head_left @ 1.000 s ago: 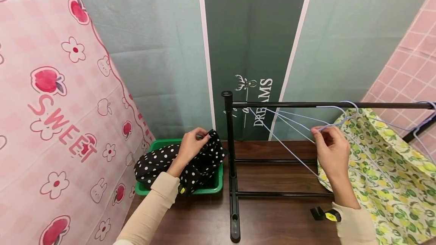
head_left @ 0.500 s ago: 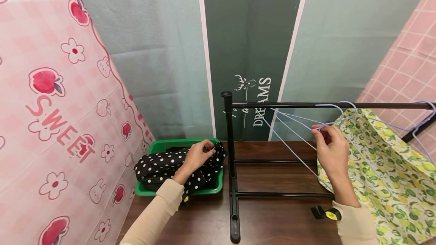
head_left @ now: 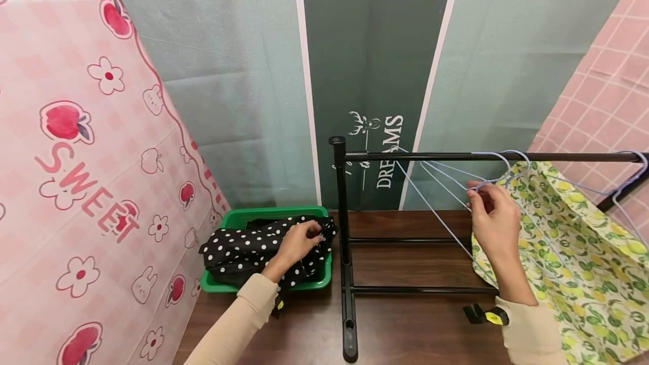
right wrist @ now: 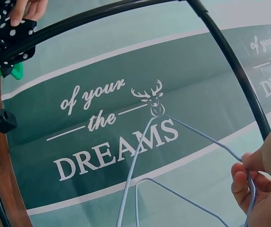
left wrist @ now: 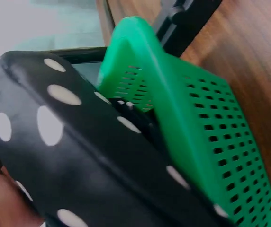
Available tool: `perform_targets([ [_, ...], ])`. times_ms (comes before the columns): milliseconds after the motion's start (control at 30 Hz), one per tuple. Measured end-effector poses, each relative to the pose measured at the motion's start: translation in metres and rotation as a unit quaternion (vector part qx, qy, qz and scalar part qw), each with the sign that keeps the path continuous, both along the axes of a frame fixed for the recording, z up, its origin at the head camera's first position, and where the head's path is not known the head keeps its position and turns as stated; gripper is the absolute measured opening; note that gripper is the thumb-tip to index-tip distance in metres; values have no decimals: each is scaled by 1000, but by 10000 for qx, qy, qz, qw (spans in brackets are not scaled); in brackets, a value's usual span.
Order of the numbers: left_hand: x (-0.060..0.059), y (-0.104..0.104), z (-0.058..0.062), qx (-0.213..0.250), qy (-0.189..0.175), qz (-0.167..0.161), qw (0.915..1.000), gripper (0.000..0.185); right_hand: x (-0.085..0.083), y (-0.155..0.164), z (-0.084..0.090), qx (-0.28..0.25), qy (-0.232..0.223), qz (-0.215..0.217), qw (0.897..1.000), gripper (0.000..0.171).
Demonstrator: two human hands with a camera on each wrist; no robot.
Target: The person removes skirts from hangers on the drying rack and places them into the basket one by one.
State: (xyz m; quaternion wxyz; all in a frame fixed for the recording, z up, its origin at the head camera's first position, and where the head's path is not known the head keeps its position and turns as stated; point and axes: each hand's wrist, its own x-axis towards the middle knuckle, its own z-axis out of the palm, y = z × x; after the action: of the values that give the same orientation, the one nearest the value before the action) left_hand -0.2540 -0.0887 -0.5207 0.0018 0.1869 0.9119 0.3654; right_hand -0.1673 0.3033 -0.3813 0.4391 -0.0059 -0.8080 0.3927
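- Left hand (head_left: 299, 241) clenches the black polka-dot cloth (head_left: 243, 246); the cloth lies in the green basket (head_left: 238, 217) on the bench (head_left: 405, 325)
- Right hand (head_left: 494, 221) pinches a pale blue wire hanger (head_left: 436, 187) hooked on the black rail (head_left: 431, 156); lemon-print cloth (head_left: 573, 241) hangs just beside

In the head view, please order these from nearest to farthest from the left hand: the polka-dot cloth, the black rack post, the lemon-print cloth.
1. polka-dot cloth: gripped by the left hand, in the green basket.
2. black rack post: just right of that hand.
3. lemon-print cloth: far right, hanging from the rack.
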Motion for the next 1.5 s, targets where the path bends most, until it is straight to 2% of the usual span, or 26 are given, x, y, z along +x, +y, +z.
perform_targets([
  [133,1,0,-8,-70,97,-21,9999,15,-1,-1,-1,-105,-45,99,9999,10],
  [300,1,-2,-13,-109,65,-68,9999,16,-2,-1,-1,-155,-153,137,9997,12],
  [500,-1,-6,-18,-325,-264,-196,9989,26,-4,-2,-1,-160,-251,141,9995,16],
  [700,-2,-10,-21,-528,-713,-82,9960,36,-5,-3,0,-140,-369,101,9992,17],
  [967,-1,-11,-22,-553,-894,-117,9944,39,-6,-2,1,-313,-509,9,9982,16],
  [1500,1,-11,-18,-421,-533,-165,9976,26,-8,4,-3,-95,-1078,-598,9923,19],
])
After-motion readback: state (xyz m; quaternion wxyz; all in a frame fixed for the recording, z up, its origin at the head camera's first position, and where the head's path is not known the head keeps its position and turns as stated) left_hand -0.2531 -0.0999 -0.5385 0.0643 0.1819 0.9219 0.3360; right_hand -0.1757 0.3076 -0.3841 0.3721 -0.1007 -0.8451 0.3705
